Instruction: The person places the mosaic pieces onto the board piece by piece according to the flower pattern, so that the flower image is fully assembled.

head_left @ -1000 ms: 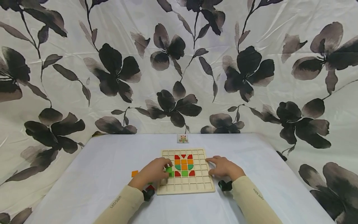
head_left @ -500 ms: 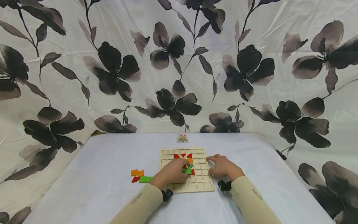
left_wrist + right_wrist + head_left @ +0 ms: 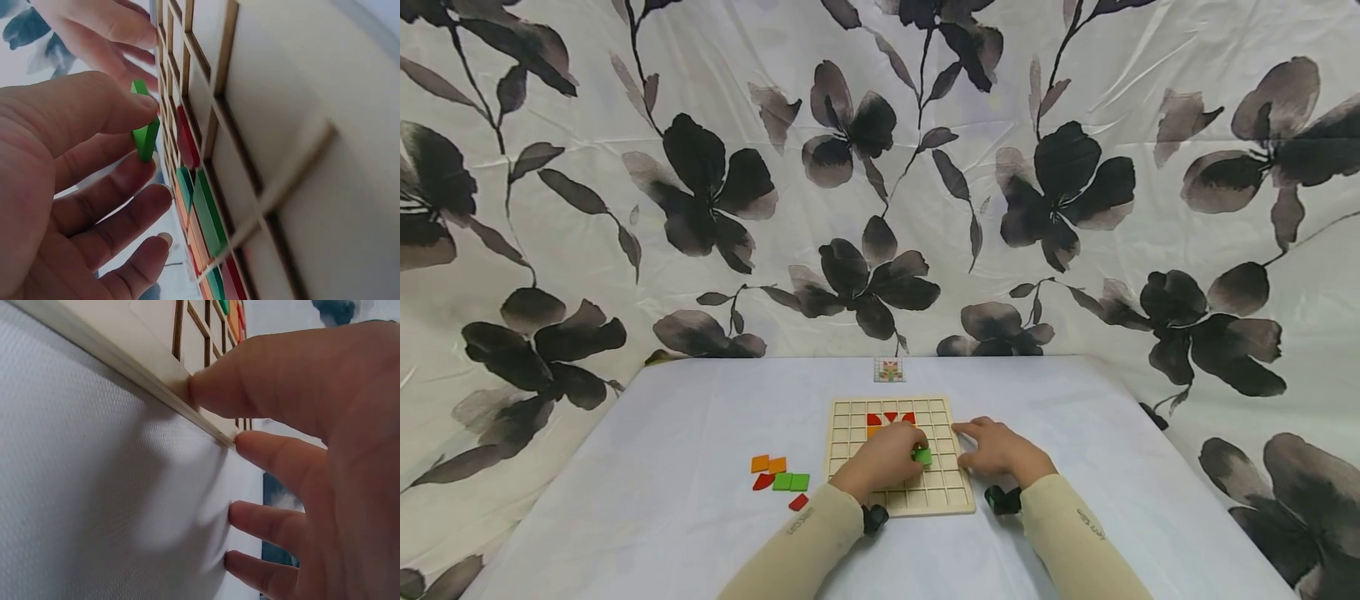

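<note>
My left hand [image 3: 887,457] is over the wooden grid board [image 3: 940,493], pinching a green square tile [image 3: 146,128] between thumb and fingers. In the left wrist view the tile is tilted on edge, close over the grid. Set in the board's cells are red, orange and green pieces, among them a red quarter-round piece [image 3: 909,418] and a red triangle [image 3: 891,417]; my left hand hides the lower part of this pattern in the head view. My right hand [image 3: 1000,446] rests at the board's right edge, its thumb and index fingertip touching the rim, fingers fairly straight.
Left of the board lie loose pieces: two orange squares [image 3: 761,464], two green squares [image 3: 782,482], a red quarter-round [image 3: 763,481] and another red piece [image 3: 798,502]. A small pattern card [image 3: 890,370] lies at the table's far edge, before a floral cloth backdrop [image 3: 850,292].
My left hand has moved rightward across the board with the green tile, from the board's left side past the pattern. My right hand has stayed at the right edge.
</note>
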Demonstrator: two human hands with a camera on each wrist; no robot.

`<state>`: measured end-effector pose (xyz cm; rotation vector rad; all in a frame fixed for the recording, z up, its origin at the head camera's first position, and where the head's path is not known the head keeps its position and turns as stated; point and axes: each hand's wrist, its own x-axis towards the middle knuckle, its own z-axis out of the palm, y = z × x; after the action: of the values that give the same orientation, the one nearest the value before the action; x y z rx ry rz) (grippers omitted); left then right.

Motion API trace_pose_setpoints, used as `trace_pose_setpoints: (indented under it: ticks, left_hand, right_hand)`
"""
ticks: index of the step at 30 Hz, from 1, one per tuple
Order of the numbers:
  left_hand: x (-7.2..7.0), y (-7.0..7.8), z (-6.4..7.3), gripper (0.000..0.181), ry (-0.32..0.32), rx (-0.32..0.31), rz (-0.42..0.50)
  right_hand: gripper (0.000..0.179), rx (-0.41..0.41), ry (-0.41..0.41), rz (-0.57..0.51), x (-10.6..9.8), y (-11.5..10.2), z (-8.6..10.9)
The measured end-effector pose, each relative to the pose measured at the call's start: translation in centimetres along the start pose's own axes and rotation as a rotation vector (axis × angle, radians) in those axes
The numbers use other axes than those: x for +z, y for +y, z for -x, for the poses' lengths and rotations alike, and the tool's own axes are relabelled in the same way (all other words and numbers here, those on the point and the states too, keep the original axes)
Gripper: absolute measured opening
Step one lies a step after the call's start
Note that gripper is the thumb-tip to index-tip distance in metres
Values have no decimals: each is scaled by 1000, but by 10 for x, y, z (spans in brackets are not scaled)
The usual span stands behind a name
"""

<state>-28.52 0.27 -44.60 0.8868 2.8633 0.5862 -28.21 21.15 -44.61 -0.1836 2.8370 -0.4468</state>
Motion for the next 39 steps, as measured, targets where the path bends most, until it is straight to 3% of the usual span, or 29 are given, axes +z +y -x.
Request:
trace_pose_setpoints:
  ticks: [8,17,30,34,39]
  left_hand:
    - [-1,6,-7,26,-28,-26,-15]
    - [1,8,-11,24,-45,8,-74]
    - [6,7,-14,18,-50,82,-194]
    - [7,9,-11,18,-63,113,-274]
    - [6,14,-5,14,-90,106,-347]
  right_hand:
    - [65,-20,-40,-30,-4,2,5]
    - [70,-37,-62,-47,-5,6,5]
    - [70,-38,-62,-60,-7,6,6]
    - [71,-40,-62,-67,-5,7,6]
    - [71,-36,-64,-73,-3,9,3]
